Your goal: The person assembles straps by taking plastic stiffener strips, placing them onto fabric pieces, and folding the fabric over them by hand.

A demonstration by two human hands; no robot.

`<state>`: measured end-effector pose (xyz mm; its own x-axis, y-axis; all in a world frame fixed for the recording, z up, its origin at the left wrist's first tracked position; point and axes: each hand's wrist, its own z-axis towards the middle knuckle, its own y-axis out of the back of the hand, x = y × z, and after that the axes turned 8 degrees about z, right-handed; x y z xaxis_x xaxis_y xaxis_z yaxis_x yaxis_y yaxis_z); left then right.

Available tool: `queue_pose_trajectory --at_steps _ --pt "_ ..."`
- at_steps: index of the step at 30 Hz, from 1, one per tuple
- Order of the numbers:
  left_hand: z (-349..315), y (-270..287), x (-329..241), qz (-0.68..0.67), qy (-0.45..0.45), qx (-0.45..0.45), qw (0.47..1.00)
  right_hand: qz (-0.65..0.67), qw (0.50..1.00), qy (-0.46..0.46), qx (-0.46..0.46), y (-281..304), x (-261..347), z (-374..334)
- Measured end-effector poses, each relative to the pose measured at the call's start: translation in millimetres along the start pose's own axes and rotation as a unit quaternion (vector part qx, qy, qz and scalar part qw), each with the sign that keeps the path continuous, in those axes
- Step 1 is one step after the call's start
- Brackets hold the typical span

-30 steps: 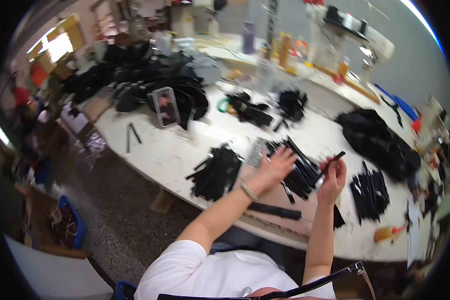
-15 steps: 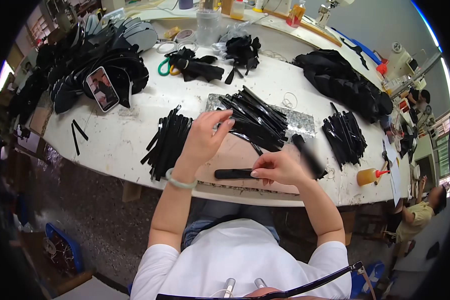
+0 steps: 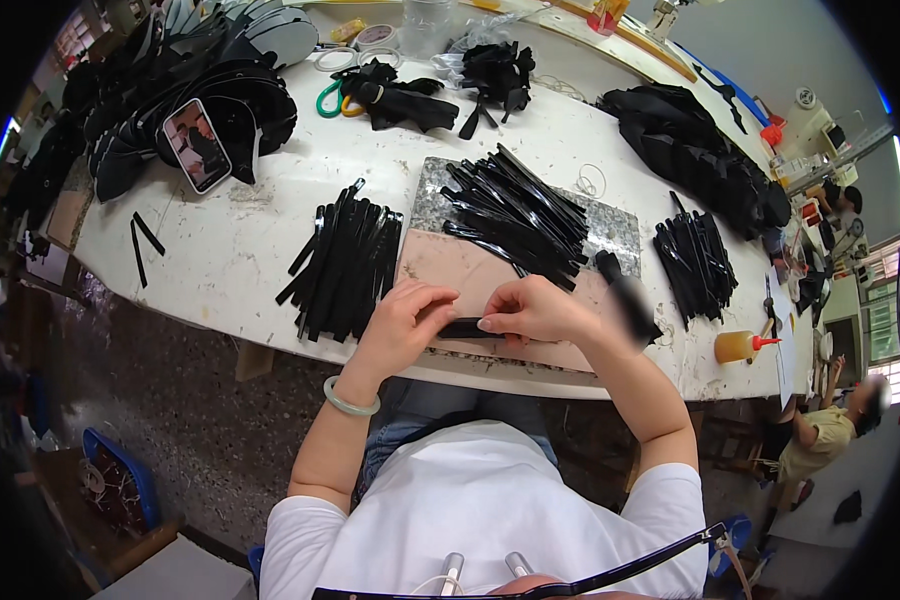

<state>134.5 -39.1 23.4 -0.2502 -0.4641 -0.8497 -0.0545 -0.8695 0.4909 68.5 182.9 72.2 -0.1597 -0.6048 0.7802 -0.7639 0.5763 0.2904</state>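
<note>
Between my two hands lies a short black strip (image 3: 465, 328), close to the table's near edge over a pinkish board (image 3: 455, 262). The fingers of my left hand (image 3: 402, 325) are closed at its left end. Thumb and fingertips of my right hand (image 3: 532, 308) pinch its right part. Beyond the hands, a loose heap of glossy black strips (image 3: 518, 215) rests on a speckled grey slab (image 3: 618, 232). Beside my left hand is a pile of black strips (image 3: 345, 270); a further pile (image 3: 695, 262) lies at the right.
A phone (image 3: 197, 146) leans on black pieces at the far left. Scissors with green and orange handles (image 3: 330, 98) lie at the back near black fabric bundles (image 3: 405, 105). A bottle with a red tip (image 3: 735, 346) stands at the right. Another person (image 3: 820, 440) sits far right.
My left hand has come down from above the strips to the black strip's left end. The right hand keeps its pinch on the strip. The view has shifted slightly.
</note>
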Motion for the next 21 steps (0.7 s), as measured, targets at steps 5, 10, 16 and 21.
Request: queue_pose_trajectory --at_steps 5,10,16,21 --pt "1.4 -9.6 -3.2 0.147 -0.106 0.000 0.984 0.049 0.999 0.001 -0.012 3.7 -3.8 -4.8" --pt "6.1 -9.9 -8.9 0.174 -0.166 0.030 0.970 0.019 0.998 -0.057 -0.028 44.9 -22.6 -38.8" --pt "8.7 -11.6 -18.0 0.207 -0.189 0.096 0.955 0.120 0.989 -0.057 -0.064 54.3 -44.1 -54.2" --pt "4.5 -17.8 -24.9 0.254 -0.198 0.122 0.939 0.127 0.988 -0.049 -0.067 50.1 -54.5 -51.3"
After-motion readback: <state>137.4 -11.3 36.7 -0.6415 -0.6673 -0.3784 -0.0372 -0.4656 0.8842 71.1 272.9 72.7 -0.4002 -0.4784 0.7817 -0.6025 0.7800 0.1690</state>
